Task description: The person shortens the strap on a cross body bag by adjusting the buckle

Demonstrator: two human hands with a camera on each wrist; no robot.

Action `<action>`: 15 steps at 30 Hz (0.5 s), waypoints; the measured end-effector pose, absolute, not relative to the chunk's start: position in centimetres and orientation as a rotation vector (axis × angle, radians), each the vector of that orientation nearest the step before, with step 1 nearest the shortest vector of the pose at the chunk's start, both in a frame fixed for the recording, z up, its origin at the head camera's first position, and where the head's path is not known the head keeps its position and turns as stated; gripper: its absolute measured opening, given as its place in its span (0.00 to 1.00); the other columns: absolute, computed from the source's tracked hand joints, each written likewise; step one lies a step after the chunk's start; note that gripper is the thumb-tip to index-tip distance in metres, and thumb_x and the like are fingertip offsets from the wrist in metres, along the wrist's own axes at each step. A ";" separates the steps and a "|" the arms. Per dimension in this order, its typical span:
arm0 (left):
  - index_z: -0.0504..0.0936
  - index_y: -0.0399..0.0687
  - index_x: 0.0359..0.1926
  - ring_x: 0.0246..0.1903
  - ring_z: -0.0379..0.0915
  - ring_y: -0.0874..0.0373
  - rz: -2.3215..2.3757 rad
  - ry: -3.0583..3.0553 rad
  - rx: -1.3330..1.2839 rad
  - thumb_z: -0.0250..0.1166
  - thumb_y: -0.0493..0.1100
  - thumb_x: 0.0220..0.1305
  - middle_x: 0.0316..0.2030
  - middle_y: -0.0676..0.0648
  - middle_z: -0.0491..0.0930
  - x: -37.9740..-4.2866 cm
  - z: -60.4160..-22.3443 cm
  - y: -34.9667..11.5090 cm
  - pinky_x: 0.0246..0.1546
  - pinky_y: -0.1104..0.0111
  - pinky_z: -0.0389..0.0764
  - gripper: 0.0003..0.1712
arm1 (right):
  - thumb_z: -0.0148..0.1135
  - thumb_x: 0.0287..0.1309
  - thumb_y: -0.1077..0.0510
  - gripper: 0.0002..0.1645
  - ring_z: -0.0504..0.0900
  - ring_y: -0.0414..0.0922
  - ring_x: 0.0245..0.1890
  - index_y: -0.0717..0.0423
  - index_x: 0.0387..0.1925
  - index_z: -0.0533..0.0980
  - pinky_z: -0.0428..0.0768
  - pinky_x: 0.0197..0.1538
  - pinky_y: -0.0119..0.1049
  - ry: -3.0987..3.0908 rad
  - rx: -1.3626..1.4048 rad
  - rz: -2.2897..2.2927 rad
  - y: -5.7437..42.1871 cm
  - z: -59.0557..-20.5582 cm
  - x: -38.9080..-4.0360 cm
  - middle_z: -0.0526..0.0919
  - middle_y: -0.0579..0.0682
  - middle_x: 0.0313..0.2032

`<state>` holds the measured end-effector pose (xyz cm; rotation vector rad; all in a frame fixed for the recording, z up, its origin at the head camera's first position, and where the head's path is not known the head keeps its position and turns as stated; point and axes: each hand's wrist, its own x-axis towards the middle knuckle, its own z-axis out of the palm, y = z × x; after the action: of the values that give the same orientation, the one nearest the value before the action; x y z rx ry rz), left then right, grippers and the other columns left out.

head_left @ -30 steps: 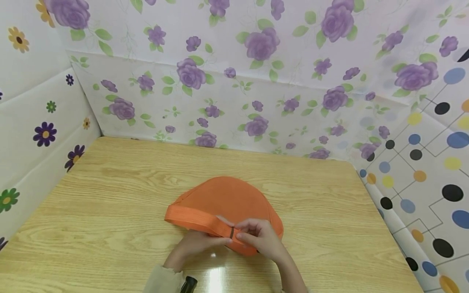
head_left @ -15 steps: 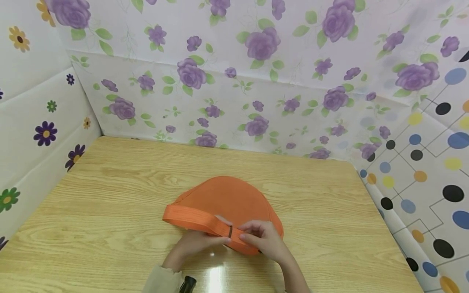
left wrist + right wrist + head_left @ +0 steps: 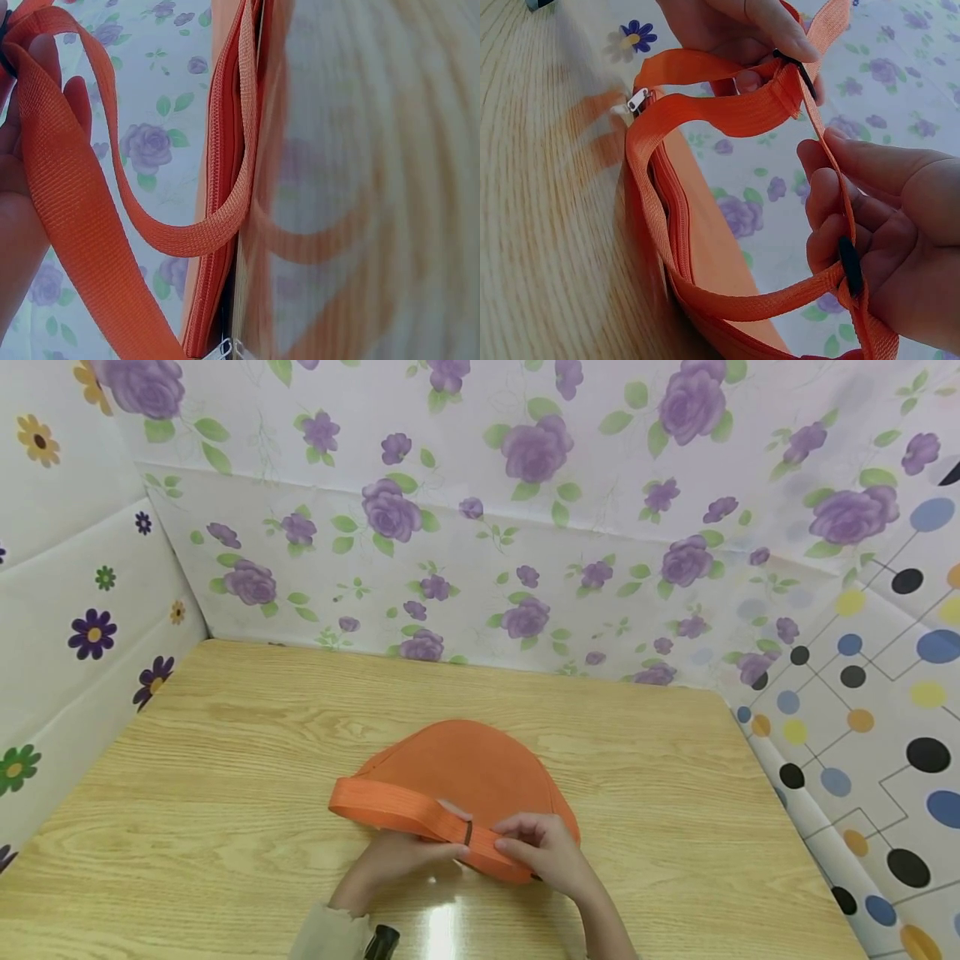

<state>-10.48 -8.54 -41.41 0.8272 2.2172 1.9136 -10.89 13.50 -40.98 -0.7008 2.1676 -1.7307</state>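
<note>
- And here's the orange bag (image 3: 468,764), lower middle of the head frame on the wooden counter (image 3: 225,735), its curved edge toward the top.
- Left hand (image 3: 397,860), just left of bottom centre: thumb and fingers pinch the strap (image 3: 378,797) right at the black slider (image 3: 468,832).
- Right hand (image 3: 549,858), just right of it: thumb and fingers nip the strap beyond that slider, a short stretch of webbing between the two grips.
- Look at the right wrist view: a second black buckle (image 3: 849,266), lower right, sits against the right hand's fingers. How firmly they touch it, I cannot tell.
- The work in hand looks like feeding webbing through the slider, so the left pinch should hold that slider steady and square.
- The right fingers would do best with small, even feeds, webbing flat, edges untwisted.
- Mind the slack loop at left of the head frame: best kept off the zip pull (image 3: 638,99), upper left in the right wrist view.
</note>
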 end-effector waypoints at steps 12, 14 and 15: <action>0.77 0.36 0.42 0.37 0.74 0.59 1.932 2.193 0.911 0.67 0.33 0.50 0.37 0.37 0.78 -10.6 -41.5 -8.6 0.40 0.66 0.74 0.16 | 0.57 0.56 0.65 0.11 0.64 0.33 0.16 0.71 0.37 0.76 0.67 0.19 0.25 2.163 -0.756 -1.769 13.8 -42.6 -11.6 0.79 0.60 0.26; 0.77 0.36 0.43 0.36 0.74 0.59 1.936 2.184 0.904 0.66 0.33 0.50 0.37 0.38 0.78 -10.6 -41.5 -8.6 0.39 0.67 0.74 0.16 | 0.57 0.55 0.67 0.10 0.64 0.33 0.16 0.73 0.37 0.76 0.66 0.19 0.25 2.164 -0.740 -1.771 13.6 -42.1 -11.5 0.78 0.61 0.25; 0.77 0.37 0.43 0.36 0.74 0.60 1.934 2.186 0.903 0.66 0.33 0.50 0.37 0.39 0.78 -10.6 -41.5 -8.6 0.39 0.66 0.74 0.16 | 0.57 0.55 0.68 0.09 0.64 0.33 0.16 0.74 0.36 0.76 0.66 0.19 0.25 2.162 -0.734 -1.772 13.4 -41.8 -11.4 0.77 0.62 0.24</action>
<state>-10.62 -8.61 -41.48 0.9027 2.1860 1.9339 -11.42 13.44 -41.77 -0.7340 2.1623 -1.7725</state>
